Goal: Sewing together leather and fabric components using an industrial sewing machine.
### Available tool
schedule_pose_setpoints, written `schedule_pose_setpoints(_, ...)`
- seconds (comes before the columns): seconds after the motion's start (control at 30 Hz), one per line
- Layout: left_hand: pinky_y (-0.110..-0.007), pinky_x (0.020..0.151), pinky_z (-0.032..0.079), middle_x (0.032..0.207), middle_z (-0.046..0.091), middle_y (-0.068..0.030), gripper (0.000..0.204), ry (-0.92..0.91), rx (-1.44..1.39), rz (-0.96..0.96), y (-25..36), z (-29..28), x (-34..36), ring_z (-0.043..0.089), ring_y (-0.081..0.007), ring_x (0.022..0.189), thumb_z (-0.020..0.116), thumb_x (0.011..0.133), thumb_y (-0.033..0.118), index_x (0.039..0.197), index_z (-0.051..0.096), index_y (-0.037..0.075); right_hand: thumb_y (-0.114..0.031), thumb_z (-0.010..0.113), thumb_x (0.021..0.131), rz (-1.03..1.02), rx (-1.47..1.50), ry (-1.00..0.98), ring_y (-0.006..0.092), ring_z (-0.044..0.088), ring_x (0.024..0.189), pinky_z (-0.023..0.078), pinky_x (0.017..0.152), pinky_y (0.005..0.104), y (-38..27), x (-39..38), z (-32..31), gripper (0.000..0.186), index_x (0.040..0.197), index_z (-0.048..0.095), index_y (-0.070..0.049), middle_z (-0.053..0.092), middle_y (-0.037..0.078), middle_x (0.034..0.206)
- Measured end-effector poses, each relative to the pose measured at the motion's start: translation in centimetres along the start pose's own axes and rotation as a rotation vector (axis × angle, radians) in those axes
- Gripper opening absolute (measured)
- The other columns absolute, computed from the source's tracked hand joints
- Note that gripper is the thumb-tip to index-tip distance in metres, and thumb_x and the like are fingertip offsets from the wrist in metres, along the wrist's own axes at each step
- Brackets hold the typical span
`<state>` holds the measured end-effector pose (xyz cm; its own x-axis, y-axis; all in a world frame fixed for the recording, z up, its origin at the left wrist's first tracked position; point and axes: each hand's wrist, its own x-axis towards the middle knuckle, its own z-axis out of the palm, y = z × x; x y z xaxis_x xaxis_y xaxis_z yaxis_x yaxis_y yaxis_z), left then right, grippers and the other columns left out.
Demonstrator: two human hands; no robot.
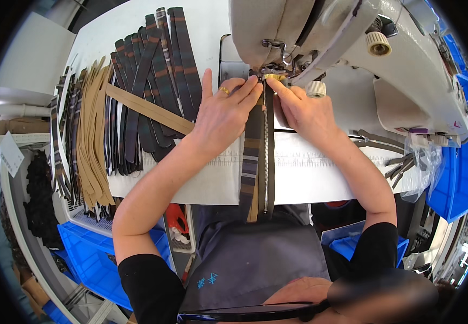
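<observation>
A long dark zipper with metal teeth runs from the sewing machine's presser foot down over the table's front edge. Beside it on the left lies a plaid fabric strip with a tan edge. My left hand rests flat on the strip's upper end, fingers stretched toward the foot and thumb spread out. A yellow ring sits on one of its fingers. My right hand has its index fingertip against the zipper's upper end beside the brass-coloured piece at the foot. Its other fingers are bent, and the thumb is hidden.
Several dark plaid strips and tan strips lie at the left. One tan strip crosses toward my left wrist. The sewing machine fills the upper right. Loose zippers and a clear plastic bag lie near a blue bin.
</observation>
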<state>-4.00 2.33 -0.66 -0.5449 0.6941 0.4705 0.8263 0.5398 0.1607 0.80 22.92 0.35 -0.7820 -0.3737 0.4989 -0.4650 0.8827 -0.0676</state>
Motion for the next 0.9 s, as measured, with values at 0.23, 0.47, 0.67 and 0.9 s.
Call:
schedule_pose_setpoints(0.23, -0.065, 0.102, 0.024, 0.117, 0.061, -0.0040, 0.027, 0.096, 0.063, 0.018, 1.1, -0.6, 0.3, 0.053, -0.0233, 0.111, 0.063, 0.082, 0.018, 0.108, 0.063, 0.008, -0.012, 0.066, 0.081, 0.006, 0.034, 0.006, 0.0209, 0.057, 0.057, 0.045, 0.050, 0.0337, 0.3, -0.3, -0.1, 0.037, 0.118, 0.061, -0.014, 0.057, 0.003, 0.070)
schedule_pose_setpoints(0.47, -0.041, 0.085, 0.046, 0.110, 0.059, -0.0087, 0.026, -0.006, -0.362, 0.048, 5.4, -5.0, -7.0, 0.058, -0.0274, 0.099, 0.071, 0.076, 0.004, 0.101, 0.063, 0.004, -0.003, 0.073, 0.072, 0.028, 0.376, -0.036, 0.0298, 0.060, 0.088, 0.048, 0.075, 0.0383, -3.6, -6.8, -5.1, 0.034, 0.104, 0.065, -0.002, 0.062, 0.011, 0.096)
schedule_pose_setpoints(0.67, -0.034, 0.073, 0.050, 0.105, 0.060, -0.0105, 0.033, 0.065, -0.388, 0.004, 7.5, -4.8, -10.6, 0.061, -0.0272, 0.087, 0.071, 0.071, -0.004, 0.103, 0.067, 0.000, -0.009, 0.063, 0.079, -0.212, 0.287, -0.055, 0.0288, 0.057, 0.114, 0.051, 0.087, 0.0388, -10.5, -11.4, -5.4, 0.029, 0.108, 0.063, -0.004, 0.059, 0.012, 0.122)
schedule_pose_setpoints(0.9, -0.035, 0.076, 0.049, 0.108, 0.059, -0.0082, 0.041, 0.000, -0.368, 0.078, 7.4, -5.1, -10.6, 0.059, -0.0242, 0.088, 0.072, 0.066, -0.002, 0.107, 0.068, 0.005, -0.010, 0.066, 0.071, -0.213, 0.290, 0.084, 0.0267, 0.062, 0.106, 0.053, 0.084, 0.0370, -11.1, -11.6, -4.1, 0.034, 0.104, 0.065, -0.002, 0.064, 0.012, 0.114)
